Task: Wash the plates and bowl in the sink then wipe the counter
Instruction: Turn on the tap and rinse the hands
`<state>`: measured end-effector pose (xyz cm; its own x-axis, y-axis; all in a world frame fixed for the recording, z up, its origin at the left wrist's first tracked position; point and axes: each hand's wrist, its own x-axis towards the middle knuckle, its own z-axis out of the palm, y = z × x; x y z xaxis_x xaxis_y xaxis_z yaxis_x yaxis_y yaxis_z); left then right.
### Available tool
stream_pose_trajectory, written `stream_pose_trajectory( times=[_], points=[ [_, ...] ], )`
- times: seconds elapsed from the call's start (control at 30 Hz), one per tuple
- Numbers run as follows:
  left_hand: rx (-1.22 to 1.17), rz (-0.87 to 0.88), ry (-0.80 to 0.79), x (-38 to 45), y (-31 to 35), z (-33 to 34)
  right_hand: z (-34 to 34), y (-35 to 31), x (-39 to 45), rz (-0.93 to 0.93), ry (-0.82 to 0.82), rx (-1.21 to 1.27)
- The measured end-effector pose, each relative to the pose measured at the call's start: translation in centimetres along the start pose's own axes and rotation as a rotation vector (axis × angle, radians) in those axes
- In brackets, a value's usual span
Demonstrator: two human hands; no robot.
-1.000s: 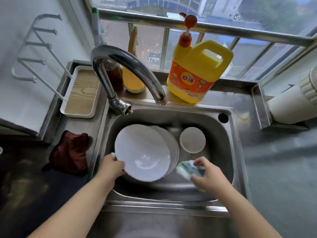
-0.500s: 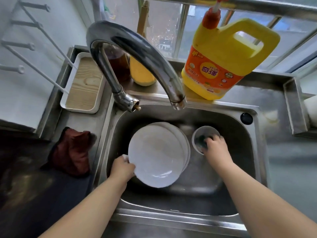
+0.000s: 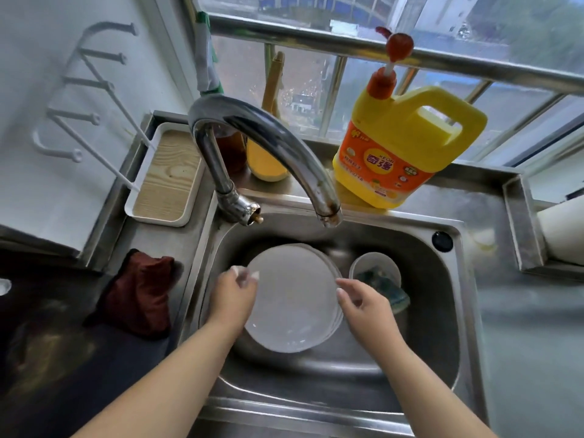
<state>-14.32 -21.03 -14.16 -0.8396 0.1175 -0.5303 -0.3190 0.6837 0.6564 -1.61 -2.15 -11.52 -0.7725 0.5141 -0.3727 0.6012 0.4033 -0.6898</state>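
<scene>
A stack of white plates (image 3: 294,298) lies in the steel sink (image 3: 429,336), leaning a little. My left hand (image 3: 232,297) holds the top plate at its left rim. My right hand (image 3: 360,303) hovers at the stack's right rim with loosely bent fingers and holds nothing. Just behind that hand a small white bowl (image 3: 373,263) stands in the sink. A blue-green sponge (image 3: 387,290) rests partly in the bowl and over its near edge.
The curved faucet (image 3: 262,134) arches over the sink. A yellow detergent jug (image 3: 404,153) with a pump stands on the back ledge beside two bottles. On the left counter lie a dark red cloth (image 3: 139,292) and a white tray (image 3: 167,178). Steel counter (image 3: 531,343) extends right.
My right hand has left the sponge in the bowl and come back to the right rim of the plates. My left hand has slid up the plate's left edge.
</scene>
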Motion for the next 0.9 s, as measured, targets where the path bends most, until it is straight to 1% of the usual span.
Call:
stream_pose_trajectory(
  times=[0.07,0.13,0.23,0.33,0.4,0.6,0.7,0.8,0.9],
  points=[
    [-0.291,0.046,0.01,-0.3,2.8,-0.3,0.5,-0.8,-1.1,0.023,-0.001,0.094],
    [-0.505,0.056,0.006,-0.1,5.1,-0.1,1.0,-1.3,-2.3,0.042,-0.012,0.168],
    [-0.676,-0.005,0.048,0.8,7.1,0.3,1.5,-1.4,-3.9,0.063,-0.021,0.233],
    [-0.703,-0.032,0.096,1.9,7.8,0.5,1.5,-0.7,-5.0,0.12,-0.018,0.302],
    [-0.741,-0.042,0.097,2.4,8.0,0.5,1.1,-0.1,-5.4,0.142,-0.001,0.3],
    [-0.802,-0.105,0.089,3.1,8.0,0.3,0.3,1.0,-5.6,0.16,0.017,0.305],
    [-0.793,-0.106,0.114,3.5,8.1,0.6,0.5,1.1,-5.3,0.162,0.024,0.322],
    [-0.835,-0.116,0.156,3.5,8.3,0.9,0.9,0.9,-5.0,0.172,0.016,0.33],
    [-0.827,-0.107,0.154,3.7,8.2,1.1,0.9,0.6,-4.8,0.178,-0.001,0.334]
  ],
)
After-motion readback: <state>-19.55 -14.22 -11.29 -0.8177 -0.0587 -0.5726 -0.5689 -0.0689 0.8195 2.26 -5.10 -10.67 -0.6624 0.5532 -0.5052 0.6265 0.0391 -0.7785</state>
